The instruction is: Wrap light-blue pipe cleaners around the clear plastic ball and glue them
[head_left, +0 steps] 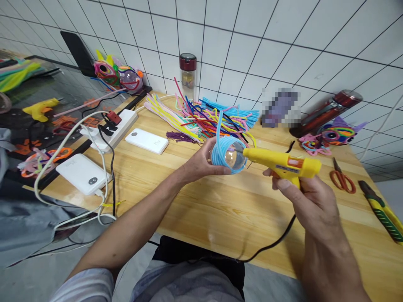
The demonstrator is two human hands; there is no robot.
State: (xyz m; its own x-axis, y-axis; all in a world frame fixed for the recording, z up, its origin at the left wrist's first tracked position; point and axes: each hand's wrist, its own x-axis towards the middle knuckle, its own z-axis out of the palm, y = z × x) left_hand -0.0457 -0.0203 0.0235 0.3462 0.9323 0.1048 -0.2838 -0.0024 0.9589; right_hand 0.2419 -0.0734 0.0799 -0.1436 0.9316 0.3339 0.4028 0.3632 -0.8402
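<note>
A clear round cup or ball [231, 158], partly wound with light blue pipe cleaner [222, 152], is held near the middle of the table in my left hand [204, 161]. One loose blue end sticks up from the winding. My right hand [304, 197] is wrapped round the handle of a yellow glue gun [280, 162]. The gun's nozzle points left, at the clear object's right side; whether it touches is hard to tell. Behind the cup lies a pile of coloured pipe cleaners [208, 119].
White power banks [146, 141] and a power strip [118, 130] with cables lie left. At the back stand a glass bottle [188, 77] and a leaning red flask [330, 111]. Scissors [342, 180] and pliers [382, 212] are right. The gun's black cord [273, 244] hangs near the front edge.
</note>
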